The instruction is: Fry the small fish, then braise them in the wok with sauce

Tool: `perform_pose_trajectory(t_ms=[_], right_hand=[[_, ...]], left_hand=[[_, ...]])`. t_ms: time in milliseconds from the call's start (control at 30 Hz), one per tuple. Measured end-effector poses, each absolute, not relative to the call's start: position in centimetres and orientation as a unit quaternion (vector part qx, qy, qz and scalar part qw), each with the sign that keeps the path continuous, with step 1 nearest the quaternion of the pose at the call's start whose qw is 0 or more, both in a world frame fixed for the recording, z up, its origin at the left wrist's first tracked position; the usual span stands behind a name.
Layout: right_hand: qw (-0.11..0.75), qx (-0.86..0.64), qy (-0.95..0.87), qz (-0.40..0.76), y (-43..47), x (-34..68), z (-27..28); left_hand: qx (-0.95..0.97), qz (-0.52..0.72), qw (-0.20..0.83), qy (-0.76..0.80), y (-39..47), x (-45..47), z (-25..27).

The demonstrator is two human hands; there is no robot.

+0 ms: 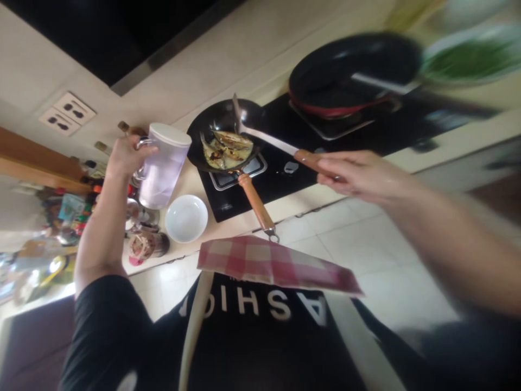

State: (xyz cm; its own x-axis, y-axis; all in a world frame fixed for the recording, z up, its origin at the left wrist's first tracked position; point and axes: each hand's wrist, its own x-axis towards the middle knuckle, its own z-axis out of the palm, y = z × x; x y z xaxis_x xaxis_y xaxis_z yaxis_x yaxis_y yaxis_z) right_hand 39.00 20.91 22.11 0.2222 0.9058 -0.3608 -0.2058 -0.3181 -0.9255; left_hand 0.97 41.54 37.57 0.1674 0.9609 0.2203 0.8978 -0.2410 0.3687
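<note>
My left hand (129, 155) is closed round the handle of a clear pitcher (163, 168) with a white lid, held slightly tilted beside the small pan. In my right hand (354, 174) is the wooden handle of a metal spatula (277, 142). The spatula's blade is over the far right side of a small black frying pan (197, 127). Fried fish (228, 149) lie in a little liquid in that pan. Its wooden handle (256, 203) points toward me. A white bowl (186, 219) stands on the counter, below the pitcher.
A larger black pan (354, 70) with a red outside sits on the right burner of the black hob (277, 179), a utensil resting across it. At far right is a bowl of chopped greens (472, 58). Jars (148, 244) and bottles crowd the left. The range hood (122, 38) overhangs.
</note>
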Motion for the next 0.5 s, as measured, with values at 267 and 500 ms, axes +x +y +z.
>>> perform_pose_trajectory(t_ms=[267,500], right_hand=[[0.515,-0.579,-0.289,0.562,20.2,39.2,22.0],[0.503,-0.596,-0.279,0.561,19.5,38.9,22.5]], left_hand=[[0.762,0.119,0.09,0.631,41.1,5.0,38.7],[0.746,0.094,0.092,0.653,41.6,6.6,38.7]])
